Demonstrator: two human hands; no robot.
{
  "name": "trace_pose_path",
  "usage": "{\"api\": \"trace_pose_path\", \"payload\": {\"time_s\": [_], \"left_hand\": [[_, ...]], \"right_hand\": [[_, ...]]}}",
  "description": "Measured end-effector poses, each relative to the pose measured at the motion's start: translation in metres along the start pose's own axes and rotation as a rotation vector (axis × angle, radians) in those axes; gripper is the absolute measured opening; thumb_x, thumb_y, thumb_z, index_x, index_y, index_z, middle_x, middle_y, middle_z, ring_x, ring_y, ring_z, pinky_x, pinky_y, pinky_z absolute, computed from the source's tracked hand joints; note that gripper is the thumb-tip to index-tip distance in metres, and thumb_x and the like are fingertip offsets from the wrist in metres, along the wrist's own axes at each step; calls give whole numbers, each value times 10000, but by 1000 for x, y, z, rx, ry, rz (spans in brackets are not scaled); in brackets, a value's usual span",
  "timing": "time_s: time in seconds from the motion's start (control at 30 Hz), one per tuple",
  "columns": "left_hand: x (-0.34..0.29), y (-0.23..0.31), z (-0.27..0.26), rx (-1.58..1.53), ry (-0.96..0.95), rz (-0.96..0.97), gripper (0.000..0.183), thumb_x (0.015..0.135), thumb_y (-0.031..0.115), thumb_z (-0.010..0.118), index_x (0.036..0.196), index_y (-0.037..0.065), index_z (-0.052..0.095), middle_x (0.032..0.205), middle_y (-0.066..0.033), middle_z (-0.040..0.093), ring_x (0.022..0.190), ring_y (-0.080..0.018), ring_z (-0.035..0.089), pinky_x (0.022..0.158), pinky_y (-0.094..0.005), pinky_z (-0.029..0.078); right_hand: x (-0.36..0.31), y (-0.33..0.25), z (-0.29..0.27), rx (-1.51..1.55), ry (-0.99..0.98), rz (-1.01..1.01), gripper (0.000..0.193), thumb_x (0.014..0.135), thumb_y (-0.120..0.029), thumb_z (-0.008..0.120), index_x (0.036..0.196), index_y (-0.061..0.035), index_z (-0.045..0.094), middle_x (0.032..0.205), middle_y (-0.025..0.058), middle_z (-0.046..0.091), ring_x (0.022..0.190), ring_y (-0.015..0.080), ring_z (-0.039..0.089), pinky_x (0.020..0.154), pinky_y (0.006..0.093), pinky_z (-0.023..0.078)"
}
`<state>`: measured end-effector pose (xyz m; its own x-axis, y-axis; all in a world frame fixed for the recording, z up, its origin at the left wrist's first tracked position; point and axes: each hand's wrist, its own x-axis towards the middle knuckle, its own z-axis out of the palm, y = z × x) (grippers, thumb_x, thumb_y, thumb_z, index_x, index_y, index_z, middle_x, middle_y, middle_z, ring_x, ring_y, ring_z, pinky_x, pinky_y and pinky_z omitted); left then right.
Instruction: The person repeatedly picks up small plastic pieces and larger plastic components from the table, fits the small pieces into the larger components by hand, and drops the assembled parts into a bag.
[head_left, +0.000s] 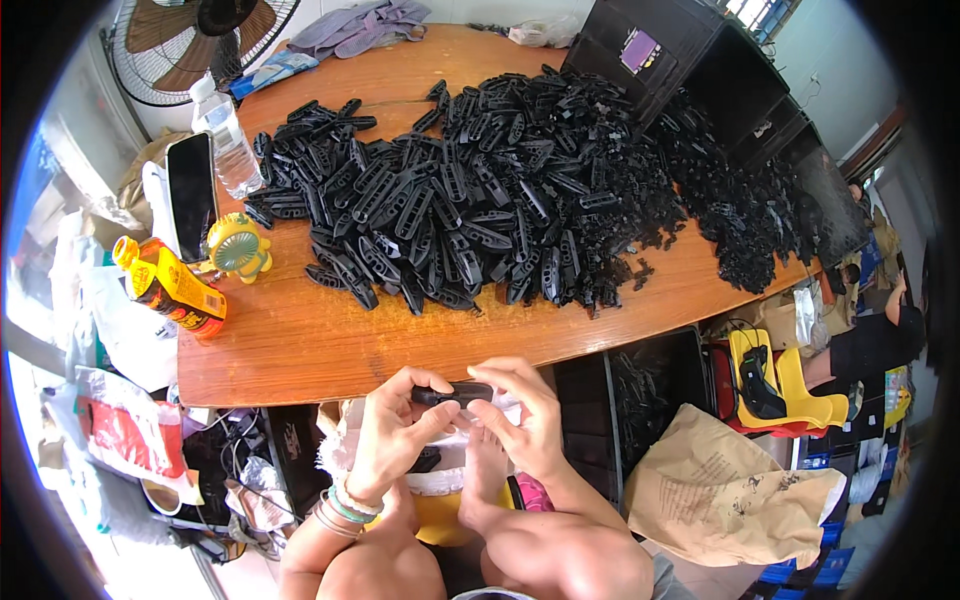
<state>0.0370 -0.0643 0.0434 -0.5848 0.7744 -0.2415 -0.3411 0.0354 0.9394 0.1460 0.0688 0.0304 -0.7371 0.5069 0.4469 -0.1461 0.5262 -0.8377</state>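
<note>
Between my two hands, just off the table's near edge, is a small elongated black plastic part [452,394]. The fingers of my left hand [396,428] are closed round its left end. My right hand [524,418] pinches the other end with thumb and forefinger. Beyond them, a large heap of similar black slotted plastic parts [420,205] covers the middle of the wooden table [340,355]. Smaller black pieces [745,235] lie loose at the right of the heap. Fingers hide part of the held piece.
At the table's left stand a clear plastic bottle [228,145], a phone [190,195], a yellow toy-like fan [238,246] and an orange-yellow bottle [180,290]. Black crates [690,70] rise at the back right. A brown paper bag [730,490] lies at lower right, near a yellow chair [790,385].
</note>
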Motion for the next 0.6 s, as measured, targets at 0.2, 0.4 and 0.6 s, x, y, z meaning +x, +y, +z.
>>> {"api": "trace_pose_path", "payload": {"time_s": [0.2, 0.4, 0.6], "left_hand": [[3, -8, -7, -25, -48, 3, 194, 868, 86, 637, 996, -29, 548, 861, -126, 665, 753, -166, 678, 657, -252, 543], [42, -1, -19, 1073, 272, 437, 247, 800, 13, 642, 1031, -16, 559, 890, -113, 656, 734, -198, 668, 656, -282, 526], [141, 15, 2, 1408, 259, 1095, 294, 678, -39, 575, 969, 5, 586, 1139, -158, 570, 1147, -328, 493, 923, -379, 437]], "right_hand": [[-8, 7, 4, 222, -189, 410, 264, 875, -121, 644, 1084, 35, 612, 747, 72, 623, 622, 107, 603, 573, 231, 465], [-16, 44, 3, 230, -345, 537, 247, 869, -58, 633, 1094, 40, 608, 754, 70, 645, 634, 97, 612, 536, 237, 459], [40, 69, 15, -355, 121, 109, 125, 812, -51, 664, 915, 16, 635, 768, 104, 600, 689, 230, 586, 595, 324, 449]]}}
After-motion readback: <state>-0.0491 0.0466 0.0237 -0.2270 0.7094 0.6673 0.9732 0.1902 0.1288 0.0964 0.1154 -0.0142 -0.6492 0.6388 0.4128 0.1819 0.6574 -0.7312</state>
